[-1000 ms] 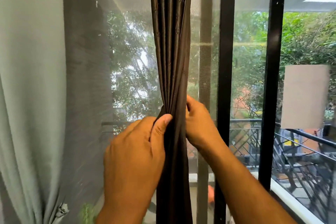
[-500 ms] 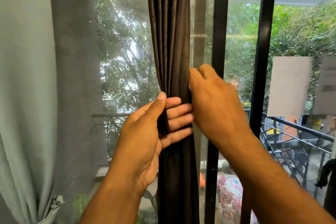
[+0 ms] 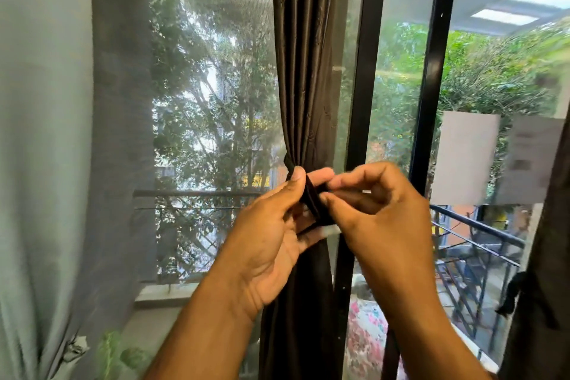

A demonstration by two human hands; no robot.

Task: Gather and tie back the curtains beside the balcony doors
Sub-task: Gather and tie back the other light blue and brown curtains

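A pale green curtain (image 3: 34, 163) hangs down the far left, its lower part drawn in near the bottom left corner. Right of it a grey mesh screen (image 3: 123, 133) covers the glass, with trees (image 3: 216, 102) showing blurred through it. Two black door frame bars (image 3: 364, 71) stand upright right of centre, and beyond the glass a black balcony railing (image 3: 481, 231) runs off to the right. Two pale sheets of paper (image 3: 465, 157) are stuck on the right pane. At the far right edge another dark curtain (image 3: 549, 256) hangs with a black tie dangling at its side.

The dark brown curtain (image 3: 303, 71) hangs in the middle, just left of the nearer frame bar, its folds gathered into a narrow bundle and cinched at mid height. A dark tie-back band (image 3: 311, 197) wraps that waist. The hands cover most of the band and the cinched part, so how it fastens cannot be told.

The left hand (image 3: 271, 234) pinches the band between thumb and forefinger on the bundle's near left side, palm turned toward the camera. The right hand (image 3: 379, 210) is curled and pinches the band's other end with thumb and fingertips, just right of the left hand's fingers. The band lies directly between the two grips, in front of the curtain.
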